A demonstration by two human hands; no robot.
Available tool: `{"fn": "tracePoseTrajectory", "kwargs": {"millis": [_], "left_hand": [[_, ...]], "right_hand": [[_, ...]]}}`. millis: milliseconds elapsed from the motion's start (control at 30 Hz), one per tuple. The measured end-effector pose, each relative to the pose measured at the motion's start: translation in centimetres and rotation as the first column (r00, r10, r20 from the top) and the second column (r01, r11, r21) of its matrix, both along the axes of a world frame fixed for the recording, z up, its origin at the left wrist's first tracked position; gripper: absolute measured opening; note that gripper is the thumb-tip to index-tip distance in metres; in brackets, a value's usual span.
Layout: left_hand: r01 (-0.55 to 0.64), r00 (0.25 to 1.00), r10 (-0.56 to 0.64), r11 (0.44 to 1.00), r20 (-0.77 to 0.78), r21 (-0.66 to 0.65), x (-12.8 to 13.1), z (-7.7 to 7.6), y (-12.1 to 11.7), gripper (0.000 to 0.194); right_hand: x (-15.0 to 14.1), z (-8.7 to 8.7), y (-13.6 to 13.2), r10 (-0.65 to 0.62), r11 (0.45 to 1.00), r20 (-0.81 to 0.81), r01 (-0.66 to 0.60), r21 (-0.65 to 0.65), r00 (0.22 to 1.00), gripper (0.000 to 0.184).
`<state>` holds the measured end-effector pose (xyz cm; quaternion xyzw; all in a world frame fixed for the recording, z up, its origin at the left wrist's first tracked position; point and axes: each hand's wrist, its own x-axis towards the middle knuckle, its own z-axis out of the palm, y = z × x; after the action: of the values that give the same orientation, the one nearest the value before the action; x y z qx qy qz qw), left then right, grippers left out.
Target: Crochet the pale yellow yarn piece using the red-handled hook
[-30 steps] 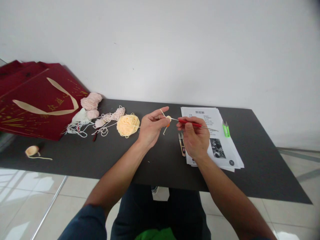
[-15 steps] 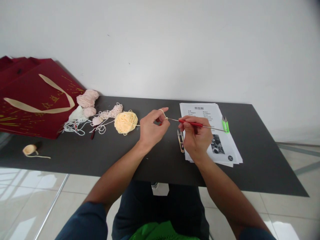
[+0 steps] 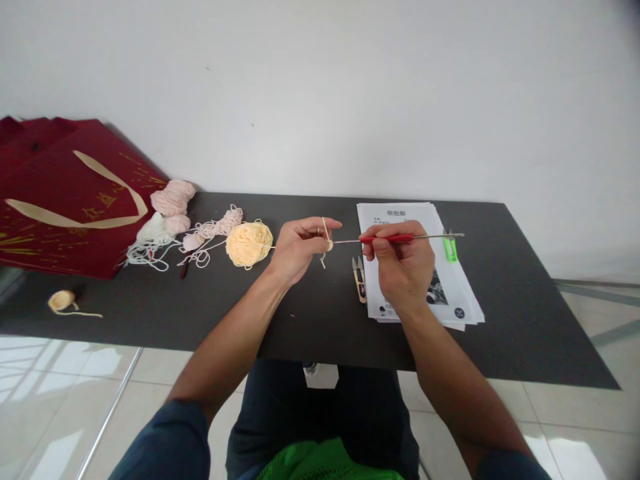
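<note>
My right hand (image 3: pixel 404 260) is closed around the red handle of a crochet hook (image 3: pixel 395 239), whose thin metal shaft points left toward my other hand. My left hand (image 3: pixel 303 250) pinches a small piece of pale yellow crochet work (image 3: pixel 329 246) between thumb and fingers. A strand of yellow yarn (image 3: pixel 325 227) runs over the raised index finger, and a short tail hangs below the pinch. The hook's tip meets the small piece; its exact place in the stitches is too small to tell. To the left lies the yellow yarn ball (image 3: pixel 249 245), its strand leading to my left hand.
Printed sheets (image 3: pixel 450 313) lie under my right hand, with thread snips (image 3: pixel 359 280) at their left edge and a green-handled pair (image 3: pixel 451 248) on top. Pink and white yarn (image 3: pixel 173 198), a red gift bag (image 3: pixel 65 200) and a small cream crocheted piece (image 3: pixel 61 300) occupy the table's left.
My right hand has shifted slightly right and turned the hook nearly level. My left index finger has straightened, lifting the yarn strand, and the yarn tail now shows below the pinch.
</note>
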<state>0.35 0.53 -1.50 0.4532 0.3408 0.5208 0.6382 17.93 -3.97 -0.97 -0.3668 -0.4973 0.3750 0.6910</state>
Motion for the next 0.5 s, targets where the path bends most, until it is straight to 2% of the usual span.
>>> {"fn": "tracePoseTrajectory", "kwargs": {"millis": [133, 233, 400, 500], "left_hand": [[-0.009, 1.000, 0.009, 1.000, 0.018, 0.002, 0.0, -0.2, 0.0, 0.023], [-0.051, 0.999, 0.051, 0.997, 0.011, 0.057, 0.3, -0.4, -0.3, 0.015], [-0.141, 0.988, 0.147, 0.983, -0.041, 0.118, 0.7, -0.6, -0.7, 0.014], [-0.171, 0.982, 0.180, 0.976, -0.060, 0.137, 0.7, -0.5, -0.8, 0.013]], "right_hand": [[0.1, -0.3, 0.6, 0.063, 0.998, -0.137, -0.066, -0.022, 0.989, 0.019], [-0.1, -0.5, 1.0, 0.105, 0.986, -0.269, -0.135, -0.096, 0.957, 0.024], [-0.9, -0.7, 1.2, 0.076, 0.952, -0.361, -0.176, -0.251, 0.929, 0.023], [-1.4, -0.8, 1.1, 0.056, 0.943, -0.387, -0.176, -0.281, 0.920, 0.023]]}}
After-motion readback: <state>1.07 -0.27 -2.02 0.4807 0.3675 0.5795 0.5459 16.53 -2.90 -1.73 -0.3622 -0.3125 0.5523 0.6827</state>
